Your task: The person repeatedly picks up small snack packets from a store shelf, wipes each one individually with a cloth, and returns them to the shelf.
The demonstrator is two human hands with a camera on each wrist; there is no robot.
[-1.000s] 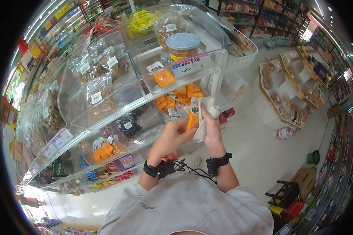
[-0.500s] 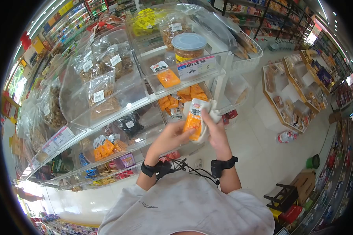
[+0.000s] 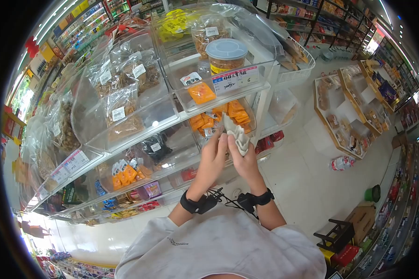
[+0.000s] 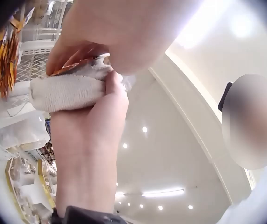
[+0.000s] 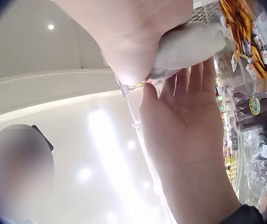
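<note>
In front of the chest, at the snack bins, my two hands are close together. My right hand [image 3: 245, 163] holds a folded off-white cloth [image 3: 239, 138], its thumb lying along it. Beside it my left hand [image 3: 213, 157] has its fingers around an orange snack packet [image 4: 72, 66]; only an edge of that packet shows under the fingers in the left wrist view, and the head view hides it. The cloth [image 5: 191, 46] lies against the packet, between the two hands.
Just beyond the hands is a clear bin of orange snack packets [image 3: 237, 111]. Above it, a blue-lidded tub [image 3: 226, 53] and one orange packet [image 3: 201, 93] stand in a bin behind a price card [image 3: 236, 80]. Bagged dried goods [image 3: 122, 114] fill bins to the left.
The orange packet, earlier facing up with its front visible, is now turned out of sight between the hands. The left hand has come up alongside the right, and the cloth is bunched upright.
</note>
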